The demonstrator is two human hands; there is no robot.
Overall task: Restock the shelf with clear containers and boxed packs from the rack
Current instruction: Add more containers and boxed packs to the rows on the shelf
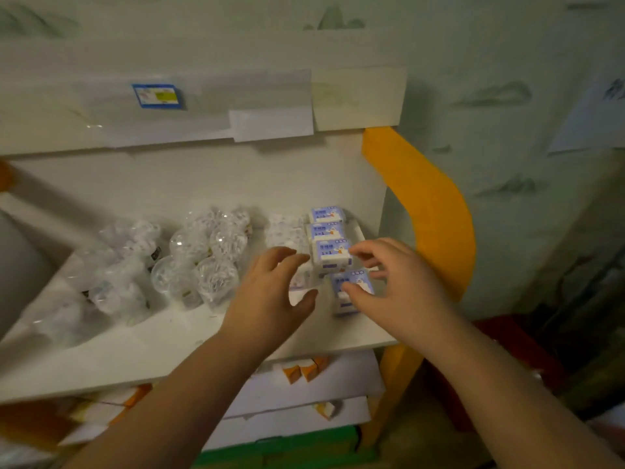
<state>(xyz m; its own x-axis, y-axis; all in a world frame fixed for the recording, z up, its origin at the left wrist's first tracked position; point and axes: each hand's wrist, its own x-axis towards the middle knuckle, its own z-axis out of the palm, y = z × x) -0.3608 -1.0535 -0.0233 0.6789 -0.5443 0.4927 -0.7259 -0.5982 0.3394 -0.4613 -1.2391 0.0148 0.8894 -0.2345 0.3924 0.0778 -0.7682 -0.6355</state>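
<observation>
The white shelf (142, 346) fills my view. At ten o'clock on it, clear containers (199, 262) sit clustered. At one o'clock, four purple boxed packs (333, 253) line up in a row running away from me. My left hand (270, 296) and right hand (402, 286) hover spread and empty on either side of the row.

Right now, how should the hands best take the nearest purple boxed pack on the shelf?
Probably grip the nearest boxed pack by its left and right side faces, coming from the front. It stands at the row's near end, so only its back is blocked by the next pack.
</observation>
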